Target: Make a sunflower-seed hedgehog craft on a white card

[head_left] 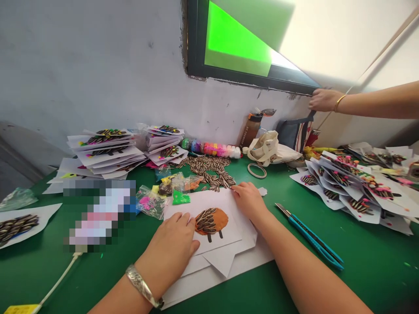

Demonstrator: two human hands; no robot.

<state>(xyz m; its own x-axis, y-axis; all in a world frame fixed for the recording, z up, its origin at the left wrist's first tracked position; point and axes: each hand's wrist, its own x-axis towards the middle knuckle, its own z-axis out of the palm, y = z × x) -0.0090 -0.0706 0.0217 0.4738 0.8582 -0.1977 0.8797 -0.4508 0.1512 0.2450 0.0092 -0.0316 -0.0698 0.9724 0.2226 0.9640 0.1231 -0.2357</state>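
My left hand point(178, 239) lies on a white sheet of paper point(229, 248), fingers outstretched, thumb at the edge of an orange clay oval point(221, 218). Overlapping striped sunflower seeds point(205, 222) cover the oval's left part, and two short dark legs are drawn below it. My right hand point(250, 200) reaches over the sheet's upper right corner. Its fingers are drawn together at the near edge of a sunflower seed pile point(209, 169); what is between the fingertips is too small to make out. More paper sheets lie under the picture.
Stacks of seed-decorated sheets stand left point(108, 152) and right point(353, 187). A blue utility knife point(310, 237) and a tape roll point(257, 171) lie right. Clay packets point(181, 197), a bottle point(251, 128) and a cloth bag point(271, 150) sit behind. Another person's hand point(325, 100) touches the window frame.
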